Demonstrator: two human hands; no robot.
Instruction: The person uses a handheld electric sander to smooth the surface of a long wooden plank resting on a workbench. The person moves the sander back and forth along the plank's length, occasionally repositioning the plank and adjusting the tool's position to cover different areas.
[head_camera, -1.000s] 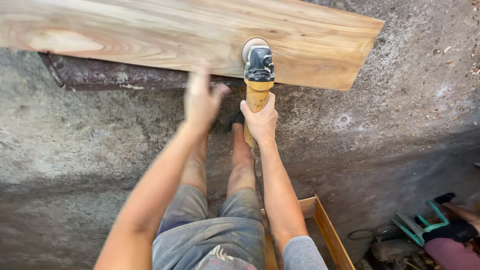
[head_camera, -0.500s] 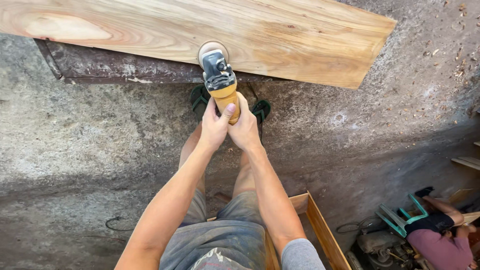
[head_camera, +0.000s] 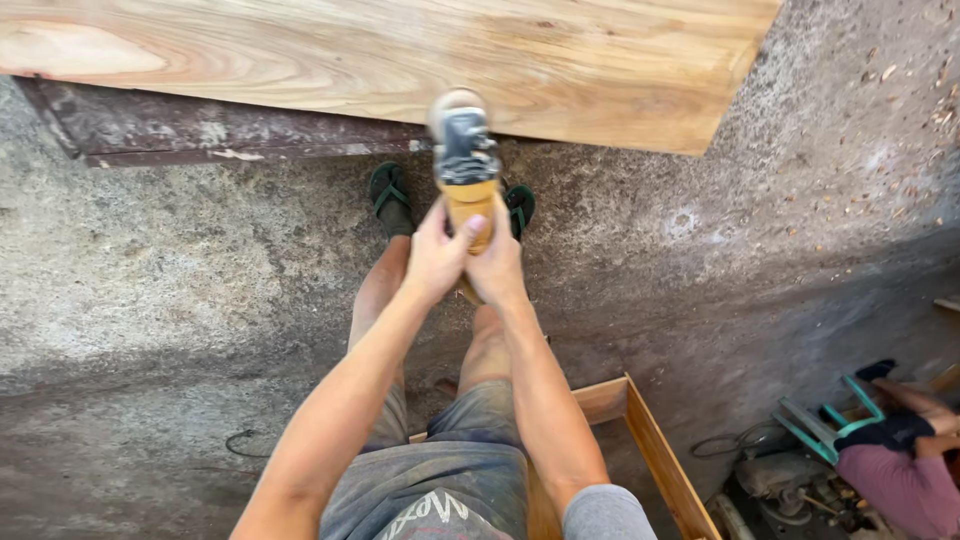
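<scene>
Both hands grip the yellow handle of a power sander (head_camera: 463, 150) with a grey motor head. My left hand (head_camera: 435, 262) wraps the handle from the left, and my right hand (head_camera: 497, 265) clasps it from the right. The tool's head is blurred and sits at the near edge of a long pale wooden plank (head_camera: 420, 55) that runs across the top of the view. My feet in green sandals (head_camera: 388, 195) stand on the floor below the tool.
A dark metal frame (head_camera: 200, 135) supports the plank. The dusty concrete floor (head_camera: 150, 300) holds a thin cable (head_camera: 245, 440) at left. A wooden box frame (head_camera: 650, 440) stands by my right leg. Another person (head_camera: 890, 470) crouches at lower right beside a teal tool.
My left hand came off the plank edge and joined the right on the sander handle. The sander has shifted left along the plank's near edge and pulled back slightly.
</scene>
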